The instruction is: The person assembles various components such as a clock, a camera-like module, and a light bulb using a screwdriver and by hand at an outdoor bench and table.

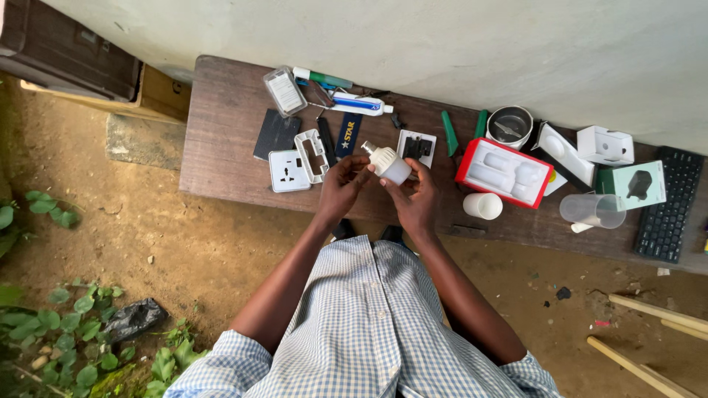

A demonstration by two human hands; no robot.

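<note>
Both of my hands hold a white light bulb (388, 163) over the near edge of a dark wooden bench (221, 162). My right hand (417, 197) cups the bulb's round body from below. My left hand (341, 184) has its fingertips at the bulb's metal screw base, which points up and to the left. Just beyond my hands lie a white wall socket plate (289, 171), a white frame piece (313, 155) and a white switch plate with a dark middle (417, 147).
On the bench right of my hands are a red tray with white inserts (504, 172), a white cylinder (483, 206), a clear plastic cup (593, 211), small boxes, a metal tin (509, 127) and a black keyboard (667, 204). Tubes and a clear case lie at the back. Bare soil and plants are below.
</note>
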